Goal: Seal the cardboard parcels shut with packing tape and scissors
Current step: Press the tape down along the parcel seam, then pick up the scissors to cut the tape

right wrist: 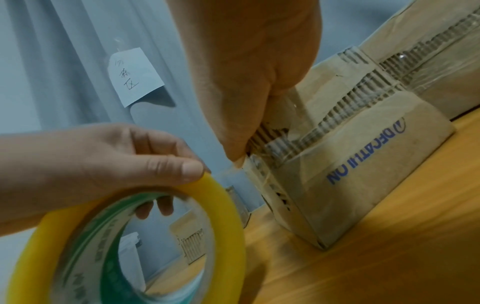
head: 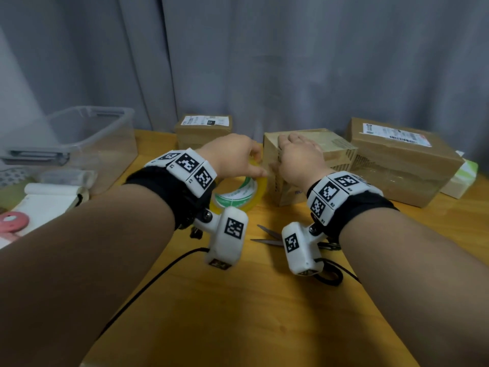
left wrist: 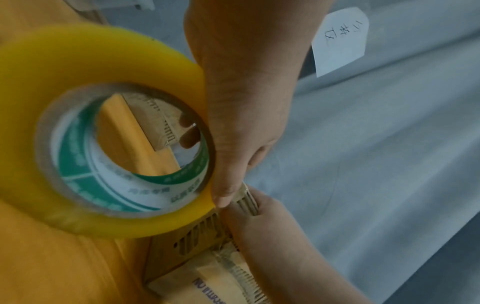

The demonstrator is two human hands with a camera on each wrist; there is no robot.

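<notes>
With the left hand (head: 232, 154) gripping the tape roll (right wrist: 124, 242) and the right hand (head: 299, 152) pinching its free end onto the box (head: 312, 168) mid-tabletop, a slack pull could likely fold the strip onto itself or skew it off the seam.

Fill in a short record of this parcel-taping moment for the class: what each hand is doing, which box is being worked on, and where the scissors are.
left hand: grips the yellow tape roll
right hand: presses on the middle box, at its near corner
tape: a clear strip runs from roll to that corner
scissors: lying on the wooden table, untouched
other boxes: two, labelled
</notes>
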